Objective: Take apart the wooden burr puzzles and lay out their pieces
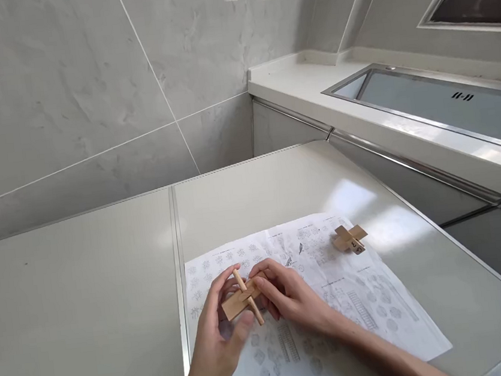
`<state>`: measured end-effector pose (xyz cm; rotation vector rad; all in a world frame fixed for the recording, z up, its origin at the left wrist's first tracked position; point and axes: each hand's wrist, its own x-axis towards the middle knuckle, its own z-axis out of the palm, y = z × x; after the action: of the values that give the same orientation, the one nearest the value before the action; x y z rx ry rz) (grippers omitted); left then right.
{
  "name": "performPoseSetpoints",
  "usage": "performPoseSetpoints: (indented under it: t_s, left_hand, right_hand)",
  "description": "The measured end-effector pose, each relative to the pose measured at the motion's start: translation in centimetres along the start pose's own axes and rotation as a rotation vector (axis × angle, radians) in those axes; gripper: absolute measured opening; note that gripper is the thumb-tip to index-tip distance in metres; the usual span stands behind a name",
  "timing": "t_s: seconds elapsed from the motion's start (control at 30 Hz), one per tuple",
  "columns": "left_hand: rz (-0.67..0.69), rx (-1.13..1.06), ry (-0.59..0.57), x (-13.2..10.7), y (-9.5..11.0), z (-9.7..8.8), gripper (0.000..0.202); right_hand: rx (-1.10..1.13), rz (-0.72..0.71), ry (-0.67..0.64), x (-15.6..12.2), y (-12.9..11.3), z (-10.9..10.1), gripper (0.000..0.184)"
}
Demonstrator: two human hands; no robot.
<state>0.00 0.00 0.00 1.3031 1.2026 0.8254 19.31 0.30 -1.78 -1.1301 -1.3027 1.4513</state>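
Over a printed paper sheet, both my hands hold a small wooden puzzle [236,303] made of flat pieces with a round stick through them. My left hand [215,337] curls around its left side, with fingertips at the stick's upper end and the thumb near its lower end. My right hand [290,295] pinches the right end of the flat piece between thumb and fingers. The fingers behind the puzzle are partly hidden. Right of my hands, a second wooden puzzle [349,239] of crossed flat pieces, marked with dark characters, rests on the sheet.
The paper sheet [334,287], printed with small diagrams, lies on a pale table [252,203] with a seam left of the paper. Behind stands a grey tiled wall [62,83]. To the right are a white counter [293,83] and a metal-rimmed sink [425,92].
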Motion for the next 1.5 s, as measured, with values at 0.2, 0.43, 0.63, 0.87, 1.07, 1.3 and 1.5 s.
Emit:
performPoseSetpoints:
  t_s: [0.2,0.43,0.63,0.87,1.07,1.3,1.5]
  left_hand:
    - [0.016,0.077,0.008,0.4,-0.7,-0.6,0.047]
    - [0.06,0.107,0.008,0.6,-1.2,-0.6,0.045]
    - [0.048,0.1,-0.005,0.4,-1.3,-0.6,0.044]
    - [0.041,0.101,-0.004,0.5,-1.4,-0.5,0.045]
    - [0.061,0.04,-0.031,0.1,-0.8,-0.3,0.052]
    - [0.056,0.202,-0.127,0.2,-1.1,-0.5,0.091]
    - [0.064,0.249,-0.1,0.3,-0.9,-0.2,0.083]
  right_hand:
    - [-0.166,-0.058,0.051,-0.1,0.5,0.2,0.026]
    - [-0.31,-0.14,0.099,-0.3,0.8,0.2,0.019]
    - [-0.33,-0.13,0.119,-0.3,0.5,0.0,0.017]
    - [-0.373,-0.136,0.113,-0.2,0.5,0.0,0.019]
    - [-0.316,-0.089,0.084,-0.2,0.4,-0.3,0.021]
    - [-0.227,-0.025,0.084,-0.3,0.1,-0.3,0.024]
    - [-0.085,0.011,0.045,-0.2,0.1,-0.4,0.031]
